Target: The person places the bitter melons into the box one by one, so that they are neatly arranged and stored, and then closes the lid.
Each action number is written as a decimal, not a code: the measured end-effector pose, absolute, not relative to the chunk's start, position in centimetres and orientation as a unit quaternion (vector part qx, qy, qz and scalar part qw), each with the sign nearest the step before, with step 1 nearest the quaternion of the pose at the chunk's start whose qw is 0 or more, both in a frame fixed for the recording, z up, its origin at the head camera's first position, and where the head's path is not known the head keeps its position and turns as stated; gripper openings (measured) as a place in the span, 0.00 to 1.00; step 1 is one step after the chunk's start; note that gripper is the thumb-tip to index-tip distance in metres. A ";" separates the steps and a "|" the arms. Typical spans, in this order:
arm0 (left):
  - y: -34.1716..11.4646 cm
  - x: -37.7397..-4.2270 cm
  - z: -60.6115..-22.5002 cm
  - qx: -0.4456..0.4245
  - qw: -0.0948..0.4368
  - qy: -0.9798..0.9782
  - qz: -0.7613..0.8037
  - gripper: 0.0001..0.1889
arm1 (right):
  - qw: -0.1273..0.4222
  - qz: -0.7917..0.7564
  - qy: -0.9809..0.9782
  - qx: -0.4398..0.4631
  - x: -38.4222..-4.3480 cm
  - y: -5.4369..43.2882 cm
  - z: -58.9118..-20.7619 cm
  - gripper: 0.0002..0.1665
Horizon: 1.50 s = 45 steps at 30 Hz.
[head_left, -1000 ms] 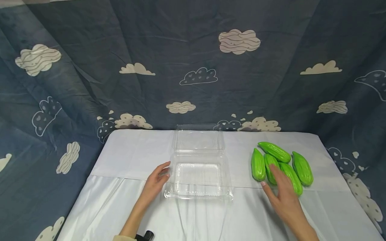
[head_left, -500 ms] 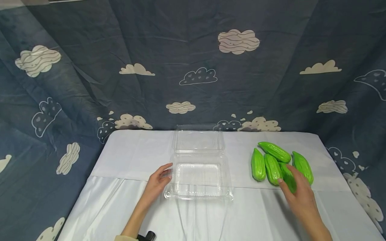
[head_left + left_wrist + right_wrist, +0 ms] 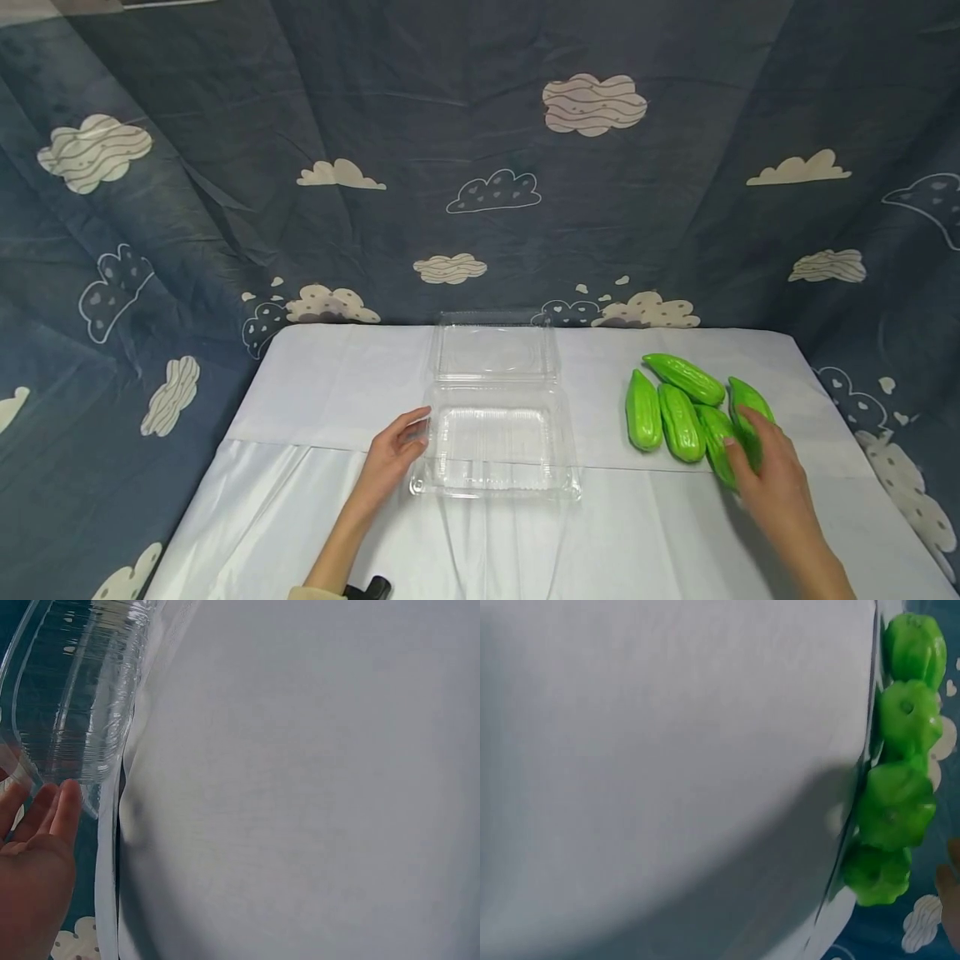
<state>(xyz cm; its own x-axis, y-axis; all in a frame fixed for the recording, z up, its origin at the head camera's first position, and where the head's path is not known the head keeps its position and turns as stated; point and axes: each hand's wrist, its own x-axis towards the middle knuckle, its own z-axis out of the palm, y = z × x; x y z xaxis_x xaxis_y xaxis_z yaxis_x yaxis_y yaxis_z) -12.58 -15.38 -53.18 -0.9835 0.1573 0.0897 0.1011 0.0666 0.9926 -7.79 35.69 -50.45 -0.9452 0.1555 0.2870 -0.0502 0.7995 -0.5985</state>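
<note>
I see the head view evenly lit, with small glints on the clear container (image 3: pixel 493 450); my wrist views look dimmer and softer, shadow darkening the white cloth (image 3: pixel 667 735).

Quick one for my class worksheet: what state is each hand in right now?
Left hand: open, at the left edge of the clear container.
Right hand: open, over the rightmost green vegetable; whether it touches cannot be told.

The left forearm (image 3: pixel 337 542) is extended from the near side toward the far right; the left hand (image 3: pixel 394 447) is positioned with fingers (image 3: pixel 68 806) loosely bent. The right forearm (image 3: pixel 813 554) is angled toward the far left; at the right hand (image 3: pixel 772 475), thumb (image 3: pixel 738 460) and index finger (image 3: pixel 756 423) are spread apart.
</note>
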 end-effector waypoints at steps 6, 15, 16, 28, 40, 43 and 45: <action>-15.3 -12.5 -53.1 0.080 0.029 0.715 0.694 0.25 | 0.168 0.313 -0.933 -0.049 -8.2 36.7 -51.0 0.33; -15.3 -12.3 -52.9 0.054 0.043 0.711 0.700 0.26 | 0.133 0.303 -0.937 -0.108 -9.3 38.0 -51.0 0.38; -15.3 -12.2 -52.9 0.054 0.044 0.709 0.701 0.26 | 0.128 0.302 -0.938 -0.113 -9.4 38.2 -51.1 0.39; -15.3 -12.2 -52.9 0.060 0.044 0.702 0.709 0.26 | 0.107 0.314 -0.938 -0.105 -10.8 40.7 -51.4 0.37; -15.3 -12.3 -53.1 0.061 0.038 0.700 0.710 0.25 | 0.030 0.314 -0.936 -0.157 -12.1 42.4 -52.1 0.46; -15.3 -12.3 -53.1 0.060 0.037 0.700 0.711 0.25 | 0.021 0.321 -0.934 -0.156 -12.2 42.7 -52.2 0.48; -15.3 -12.3 -53.1 0.059 0.038 0.698 0.713 0.26 | 0.014 0.321 -0.934 -0.155 -12.3 42.9 -52.3 0.49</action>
<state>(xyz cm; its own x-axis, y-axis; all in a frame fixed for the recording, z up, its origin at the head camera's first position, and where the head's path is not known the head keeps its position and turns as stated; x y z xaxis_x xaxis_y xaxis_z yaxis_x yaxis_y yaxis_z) -12.28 -15.30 -53.11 -0.9903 0.1357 0.0306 0.0278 -0.0227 0.9994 -12.32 42.93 -52.33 -0.9513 0.2992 -0.0737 0.2812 0.7451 -0.6047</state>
